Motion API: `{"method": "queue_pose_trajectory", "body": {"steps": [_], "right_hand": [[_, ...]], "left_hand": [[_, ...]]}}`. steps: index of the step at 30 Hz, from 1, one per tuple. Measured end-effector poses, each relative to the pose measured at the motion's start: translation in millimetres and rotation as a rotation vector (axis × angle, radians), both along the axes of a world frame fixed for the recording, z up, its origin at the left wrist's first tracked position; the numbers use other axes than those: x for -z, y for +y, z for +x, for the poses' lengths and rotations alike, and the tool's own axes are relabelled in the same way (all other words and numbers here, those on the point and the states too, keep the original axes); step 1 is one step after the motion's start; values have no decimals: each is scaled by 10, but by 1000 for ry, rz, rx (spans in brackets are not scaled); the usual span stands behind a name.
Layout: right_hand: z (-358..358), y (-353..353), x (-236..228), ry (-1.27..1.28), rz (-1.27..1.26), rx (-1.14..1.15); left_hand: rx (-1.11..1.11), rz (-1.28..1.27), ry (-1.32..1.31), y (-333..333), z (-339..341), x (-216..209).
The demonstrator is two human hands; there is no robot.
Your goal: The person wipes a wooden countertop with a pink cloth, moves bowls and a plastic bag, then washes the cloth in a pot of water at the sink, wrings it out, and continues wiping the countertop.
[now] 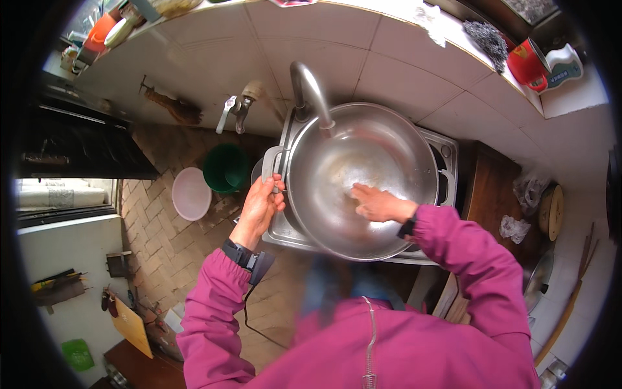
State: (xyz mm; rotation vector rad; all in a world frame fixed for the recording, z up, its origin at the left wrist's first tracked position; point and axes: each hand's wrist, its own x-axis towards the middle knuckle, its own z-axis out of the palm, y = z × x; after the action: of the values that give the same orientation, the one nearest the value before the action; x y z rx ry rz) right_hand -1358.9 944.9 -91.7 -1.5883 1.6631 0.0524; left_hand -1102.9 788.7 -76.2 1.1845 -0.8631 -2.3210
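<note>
magenta jacket closest to camera. left hand closed around left handle of the two-handled steel wok; right hand inside it, fingers at the bottom, can't tell if it's gripping anything. wok sits over the steel sink, curved faucet above its upper-left rim. off left: pink basin and green bucket side by side on brick floor. brown table to the right.

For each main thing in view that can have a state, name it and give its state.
Wide steel pan, open side up, over the sink.
Left hand, closed around the pan handle.
Right hand, inside the pan; anything beneath it is hidden.
Steel faucet, no clear stream visible.
Wall tap, no clear stream visible.
Green bucket, uncovered.
Pink basin, on the floor.
Plastic bag, crumpled.
</note>
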Motion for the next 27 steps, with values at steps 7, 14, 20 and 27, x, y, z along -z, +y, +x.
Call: {"method": "queue_pose_trajectory", "body": {"steps": [7,14,20,27], "right_hand": [[331,-120,539,172,-110,21],[339,-245,512,198,22,64],[263,-60,596,221,-149,14],[265,-351,443,220,9,-54]], "left_hand": [[51,27,113,-30,58,108],[52,49,126,-58,81,163],[79,58,146,-81,118,198],[88,55,140,-87,123,184]]}}
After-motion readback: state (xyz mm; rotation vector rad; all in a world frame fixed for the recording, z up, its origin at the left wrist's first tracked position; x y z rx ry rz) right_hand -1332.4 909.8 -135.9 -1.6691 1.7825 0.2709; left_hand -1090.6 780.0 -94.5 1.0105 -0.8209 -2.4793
